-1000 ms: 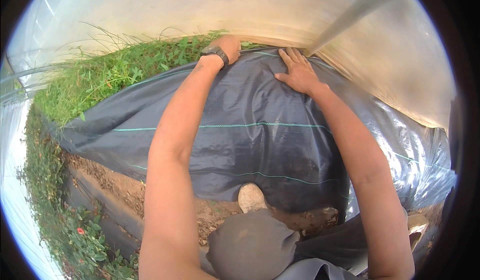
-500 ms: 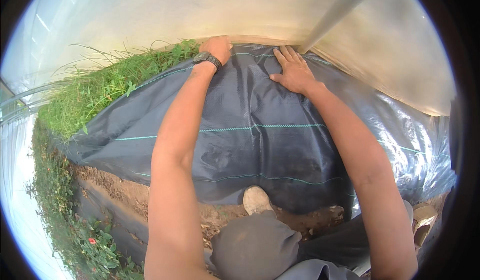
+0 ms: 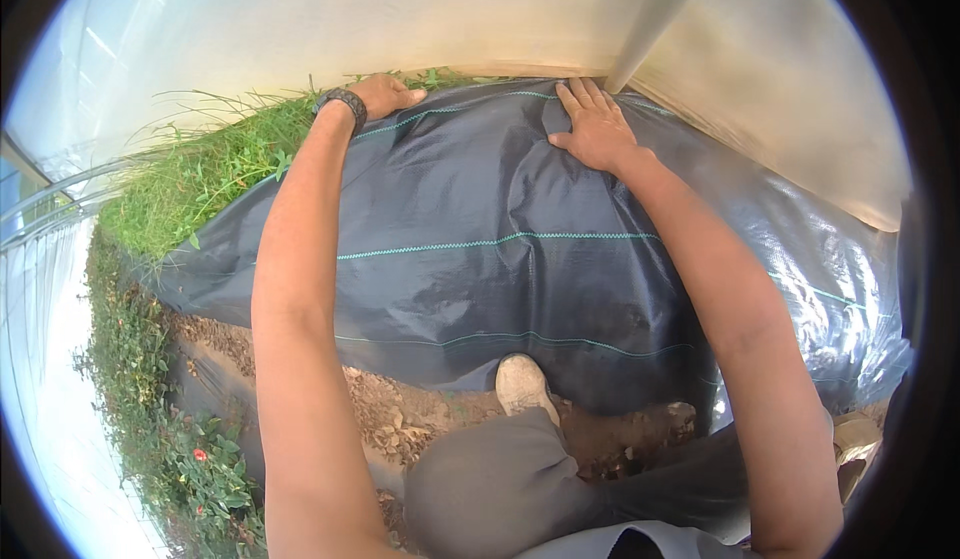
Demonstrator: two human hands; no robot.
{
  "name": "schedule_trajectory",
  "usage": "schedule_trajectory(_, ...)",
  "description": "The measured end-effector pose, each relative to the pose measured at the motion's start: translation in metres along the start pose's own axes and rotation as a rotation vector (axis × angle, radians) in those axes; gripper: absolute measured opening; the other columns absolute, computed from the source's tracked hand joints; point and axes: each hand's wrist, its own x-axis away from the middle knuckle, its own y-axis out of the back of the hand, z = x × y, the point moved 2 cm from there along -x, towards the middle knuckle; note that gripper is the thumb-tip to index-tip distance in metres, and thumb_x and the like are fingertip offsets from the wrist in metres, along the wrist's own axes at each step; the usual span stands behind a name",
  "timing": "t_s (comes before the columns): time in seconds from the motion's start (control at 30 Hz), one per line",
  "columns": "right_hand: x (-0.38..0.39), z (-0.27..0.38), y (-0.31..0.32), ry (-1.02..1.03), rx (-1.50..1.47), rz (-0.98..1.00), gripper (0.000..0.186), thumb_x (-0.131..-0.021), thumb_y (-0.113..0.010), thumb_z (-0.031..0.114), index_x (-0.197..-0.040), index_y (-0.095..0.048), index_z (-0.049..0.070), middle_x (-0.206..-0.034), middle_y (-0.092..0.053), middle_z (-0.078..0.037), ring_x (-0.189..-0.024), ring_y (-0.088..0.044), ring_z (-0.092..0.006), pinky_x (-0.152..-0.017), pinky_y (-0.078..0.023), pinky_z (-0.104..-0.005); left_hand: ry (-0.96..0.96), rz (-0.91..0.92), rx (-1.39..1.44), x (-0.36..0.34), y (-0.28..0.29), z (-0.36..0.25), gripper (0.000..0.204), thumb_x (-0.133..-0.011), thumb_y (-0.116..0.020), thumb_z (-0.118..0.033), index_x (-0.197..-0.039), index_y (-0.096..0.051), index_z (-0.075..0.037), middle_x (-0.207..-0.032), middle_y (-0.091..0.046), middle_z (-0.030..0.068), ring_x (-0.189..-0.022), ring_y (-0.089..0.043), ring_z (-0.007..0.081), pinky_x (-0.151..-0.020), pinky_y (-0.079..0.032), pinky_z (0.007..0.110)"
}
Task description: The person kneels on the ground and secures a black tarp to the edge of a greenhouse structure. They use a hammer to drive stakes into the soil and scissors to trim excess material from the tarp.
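Note:
A black woven weed mat (image 3: 440, 189) with green stitched lines spreads over the ground in front of me. At its far left edge, beside the grass, my left hand (image 3: 385, 96) is closed, fingers curled on the mat's border; the fingertips are partly hidden. A dark watch (image 3: 345, 109) sits on that wrist. My right hand (image 3: 597, 127) lies flat on the mat's far edge with fingers spread, close to the foot of a pole (image 3: 655, 24). Creases run in the mat between the two hands.
Green grass (image 3: 215, 169) grows along the left edge. Behind stands a pale plastic film wall (image 3: 430, 19). Low plants with red flowers (image 3: 200, 455) line the lower left. My shoe (image 3: 522, 384) rests against the mat's near edge, by bare soil (image 3: 400, 424).
My left hand has moved left along the mat's far edge, and some grass now shows beyond that edge. My right hand stays pressed flat near the pole. The view has shifted slightly.

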Motion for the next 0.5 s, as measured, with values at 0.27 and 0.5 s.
schedule_trajectory(0.27, 0.000, 0.004, -0.002, 0.020, -0.029, -0.020, 0.084, -0.099, -0.063, 0.046, -0.166, -0.025, 0.012, -0.174, -0.014, -0.011, -0.162, -0.010, -0.0256, -0.132, -0.014, -0.0437, -0.055, -0.385, -0.555, 0.011, 0.000, -0.030, 0.020, -0.088, -0.069, -0.018, -0.105, -0.069, -0.007, -0.109, -0.074, 0.0158, -0.104, -0.070, 0.0368, -0.091, -0.056, 0.047)
schedule_trajectory(0.5, 0.000, 0.003, -0.006, 0.002, -0.087, -0.044, 0.083, -0.100, -0.062, 0.046, -0.166, -0.026, 0.012, -0.174, -0.016, -0.010, -0.161, -0.011, -0.0262, -0.132, -0.014, -0.0439, 0.000, -0.469, -0.539, 0.017, -0.007, -0.033, 0.027, -0.093, -0.062, -0.013, -0.119, -0.069, -0.011, -0.119, -0.073, 0.0172, -0.112, -0.069, 0.0367, -0.095, -0.056, 0.048)
